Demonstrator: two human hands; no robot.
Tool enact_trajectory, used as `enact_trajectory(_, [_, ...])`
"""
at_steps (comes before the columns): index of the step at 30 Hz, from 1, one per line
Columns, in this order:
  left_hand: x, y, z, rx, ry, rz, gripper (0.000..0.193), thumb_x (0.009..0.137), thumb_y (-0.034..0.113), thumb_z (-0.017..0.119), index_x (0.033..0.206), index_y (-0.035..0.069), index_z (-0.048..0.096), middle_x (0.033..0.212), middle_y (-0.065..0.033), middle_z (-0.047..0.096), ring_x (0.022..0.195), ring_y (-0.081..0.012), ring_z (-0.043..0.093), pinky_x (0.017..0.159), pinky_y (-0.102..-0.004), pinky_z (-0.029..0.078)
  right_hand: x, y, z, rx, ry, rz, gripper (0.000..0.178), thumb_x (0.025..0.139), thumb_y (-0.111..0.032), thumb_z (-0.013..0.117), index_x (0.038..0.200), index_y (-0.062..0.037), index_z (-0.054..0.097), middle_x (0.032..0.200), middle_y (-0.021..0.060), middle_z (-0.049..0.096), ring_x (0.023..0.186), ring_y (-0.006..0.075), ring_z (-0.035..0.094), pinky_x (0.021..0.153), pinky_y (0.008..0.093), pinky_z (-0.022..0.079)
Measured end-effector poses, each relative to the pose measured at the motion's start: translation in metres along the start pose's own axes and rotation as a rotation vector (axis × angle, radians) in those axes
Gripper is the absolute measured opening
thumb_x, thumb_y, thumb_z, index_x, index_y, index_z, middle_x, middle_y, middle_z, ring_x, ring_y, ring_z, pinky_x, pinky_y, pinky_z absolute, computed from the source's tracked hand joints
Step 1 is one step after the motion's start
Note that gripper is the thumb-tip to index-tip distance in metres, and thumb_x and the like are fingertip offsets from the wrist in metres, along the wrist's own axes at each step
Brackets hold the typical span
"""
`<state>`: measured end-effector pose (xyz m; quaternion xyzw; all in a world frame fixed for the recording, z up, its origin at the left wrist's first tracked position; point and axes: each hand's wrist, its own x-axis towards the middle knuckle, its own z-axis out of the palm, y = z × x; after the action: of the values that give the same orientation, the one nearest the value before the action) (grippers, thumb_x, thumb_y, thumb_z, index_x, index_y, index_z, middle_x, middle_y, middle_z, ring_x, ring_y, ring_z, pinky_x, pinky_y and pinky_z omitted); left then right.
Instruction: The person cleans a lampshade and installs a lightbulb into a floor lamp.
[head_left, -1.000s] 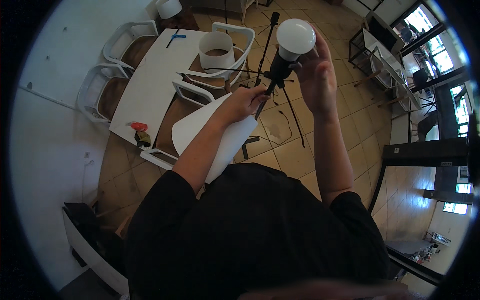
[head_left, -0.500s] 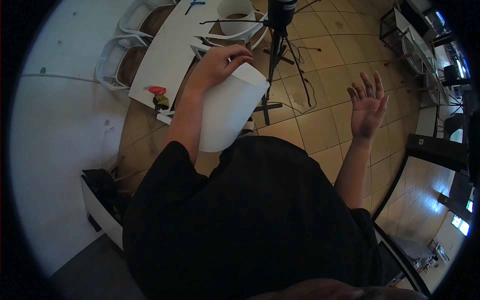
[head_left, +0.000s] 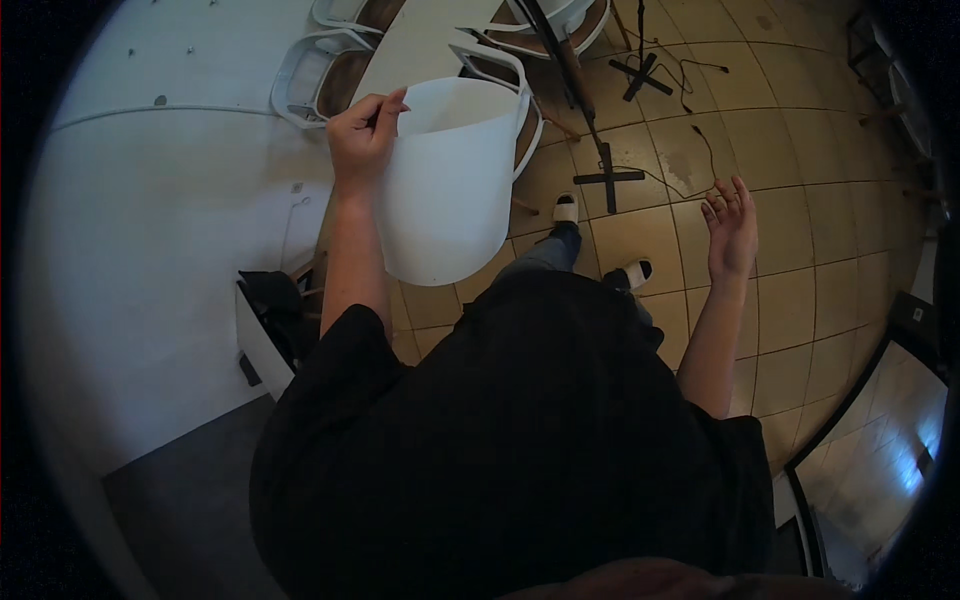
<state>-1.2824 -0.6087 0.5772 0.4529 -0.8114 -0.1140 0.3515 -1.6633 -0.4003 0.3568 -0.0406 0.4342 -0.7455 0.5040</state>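
My left hand [head_left: 362, 140] is closed on the left rim of a white cylinder [head_left: 445, 200], which looks like a bin or a rolled sheet. Its open top faces up and away, and part of its pale inner wall shows. Its underside is hidden, so I cannot tell whether it has a bottom. Off to the right, my right hand [head_left: 733, 235] is raised over the floor with nothing in it, its fingers apart and slightly bent.
Beyond the cylinder are a white table [head_left: 425, 45] and a white chair [head_left: 522, 100] with a brown seat. Another chair [head_left: 330, 78] stands by the left wall. Black cross-shaped stand feet [head_left: 608, 178] and a loose cable [head_left: 708, 150] lie on the tiled floor. A dark-framed glossy panel [head_left: 880, 450] is at right.
The view has shifted, and my feet now show. The cylinder stands more upright, with its opening in sight. My left hand is now at its left rim. My right hand remains raised and empty.
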Motion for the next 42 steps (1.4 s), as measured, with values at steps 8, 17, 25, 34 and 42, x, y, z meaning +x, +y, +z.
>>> enact_trajectory(8, [-0.021,-0.009,-0.060,0.043,0.473,-0.233,0.045,0.097,0.036,0.066,0.070,0.000,0.070,0.053,0.0003,0.054,0.052,-0.0070,0.048,0.052,-0.0238,0.037,-0.024,0.006,0.002,-0.162,-0.027,0.070,0.053,0.101,-0.040,0.052,0.139,-0.0034,0.047,0.123,0.0108,0.060,0.104,0.0197,0.059,0.093,0.0346,0.047])
enact_trajectory(17, [-0.073,-0.070,-0.096,-0.175,0.822,-0.539,0.051,0.101,0.039,0.057,0.070,-0.001,0.067,0.056,0.0006,0.054,0.054,-0.0109,0.050,0.055,-0.0271,0.040,-0.114,0.048,0.082,-0.542,-0.392,0.156,0.043,0.099,-0.029,0.059,0.134,-0.0053,0.055,0.125,0.0089,0.062,0.106,0.0165,0.062,0.091,0.0306,0.049])
enact_trajectory(25, [-0.140,-0.098,-0.104,-0.466,0.974,-0.606,0.050,0.103,0.040,0.053,0.076,0.000,0.062,0.056,0.0009,0.049,0.053,-0.0101,0.047,0.054,-0.0274,0.040,-0.196,0.162,0.187,-0.604,-0.740,0.253,0.037,0.099,-0.025,0.062,0.126,0.0004,0.060,0.115,0.0076,0.066,0.106,0.0159,0.063,0.093,0.0299,0.051])
enact_trajectory(34, [-0.236,-0.120,-0.168,-0.532,0.838,-0.427,0.044,0.105,0.035,0.050,0.082,-0.001,0.063,0.074,-0.0028,0.063,0.066,-0.0096,0.057,0.060,-0.0242,0.044,-0.247,0.210,0.243,-0.302,-0.462,0.136,0.025,0.102,-0.024,0.058,0.115,-0.0028,0.059,0.105,0.0054,0.065,0.093,0.0139,0.064,0.085,0.0308,0.054])
enact_trajectory(42, [-0.302,-0.149,-0.209,-0.739,0.607,-0.378,0.037,0.106,0.033,0.046,0.108,0.001,0.064,0.081,-0.0074,0.067,0.071,-0.0143,0.064,0.064,-0.0262,0.049,-0.251,0.171,0.285,-0.192,-0.496,-0.015,0.020,0.103,-0.022,0.056,0.114,-0.0060,0.057,0.102,-0.0006,0.061,0.094,0.0074,0.055,0.087,0.0237,0.045])
